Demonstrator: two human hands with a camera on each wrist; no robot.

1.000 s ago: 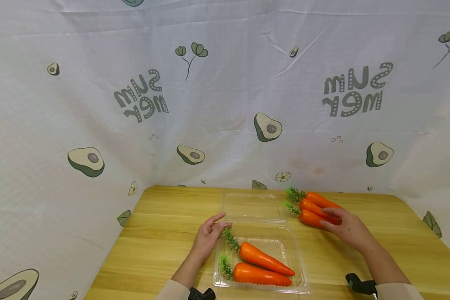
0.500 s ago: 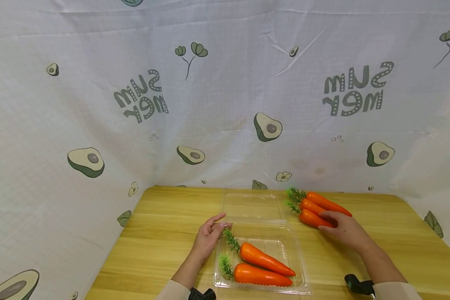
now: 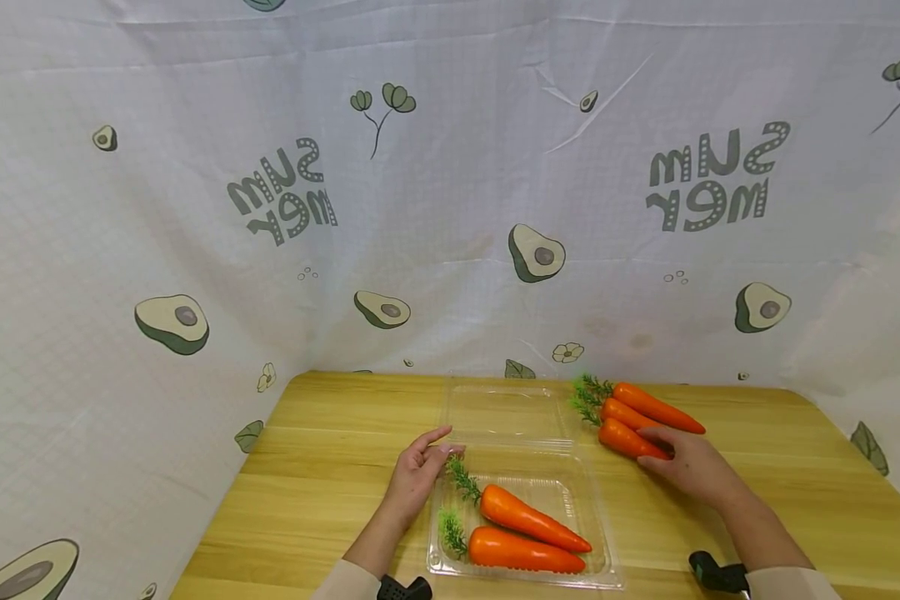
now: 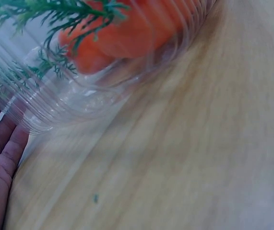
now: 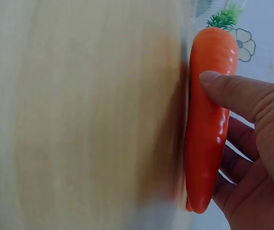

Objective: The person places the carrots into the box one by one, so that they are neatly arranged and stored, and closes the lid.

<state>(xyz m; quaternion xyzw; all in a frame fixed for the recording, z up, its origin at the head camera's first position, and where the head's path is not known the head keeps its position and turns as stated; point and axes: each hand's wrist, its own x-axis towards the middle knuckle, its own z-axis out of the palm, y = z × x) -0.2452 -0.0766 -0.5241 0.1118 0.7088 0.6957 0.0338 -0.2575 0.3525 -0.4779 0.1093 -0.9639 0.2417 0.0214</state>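
In the head view, a clear plastic clamshell box (image 3: 596, 533) lies with its lid (image 3: 506, 412) folded back. Two orange carrots with green tops are in it, an upper carrot (image 3: 532, 514) and a lower carrot (image 3: 525, 550). My left hand (image 3: 410, 479) touches the box's upper left edge; in the left wrist view its fingers (image 4: 13, 146) extend loosely against the ribbed wall. My right hand (image 3: 690, 468) holds the nearest carrot (image 5: 206, 129) of the group at the back right, thumb on one side and fingers on the other. That carrot still lies beside its neighbours.
Next to the held carrot lie a middle carrot (image 3: 630, 413) and a rear carrot (image 3: 660, 408), tops pointing left. The wooden table (image 3: 330, 467) ends against a white printed cloth (image 3: 450, 208) at the back and sides.
My right hand has shifted slightly left and closed on the nearest carrot, uncovering the rear carrot's tip. The left hand and the box have stayed in place.
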